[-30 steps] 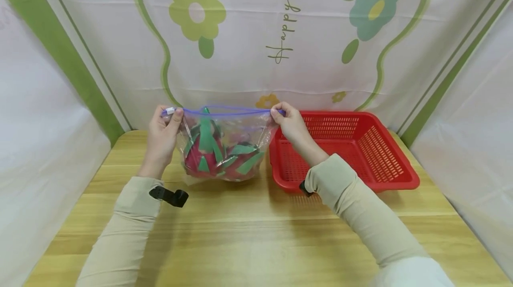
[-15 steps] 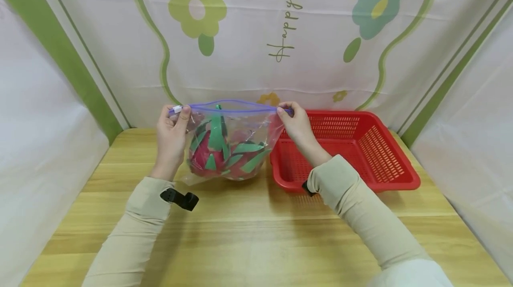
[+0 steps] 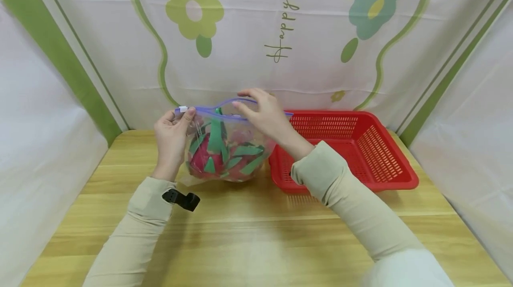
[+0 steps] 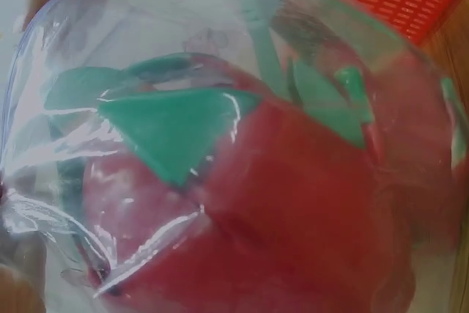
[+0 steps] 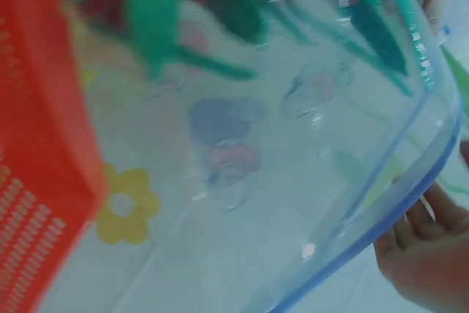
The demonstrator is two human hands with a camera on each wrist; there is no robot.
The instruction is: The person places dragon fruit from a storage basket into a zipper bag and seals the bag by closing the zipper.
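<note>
Mostly veiled by glare and creased plastic, two dragon fruits (image 3: pixel 205 158) sit inside a clear slider bag (image 3: pixel 245 125) left of the red basket (image 3: pixel 376 153). The left hand (image 3: pixel 170 138) pinches the bag's corner by the white slider (image 3: pixel 183 109). The right hand (image 3: pixel 267 115), thumb and fingers apart, covers part of the mouth; whether it touches the rim I cannot tell. The right forearm hides the basket's near corner.

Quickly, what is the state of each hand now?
Left hand: closed, pinching the clear, purple-rimmed plastic zip bag by its upper corner.
Right hand: open, at the bag's mouth.
</note>
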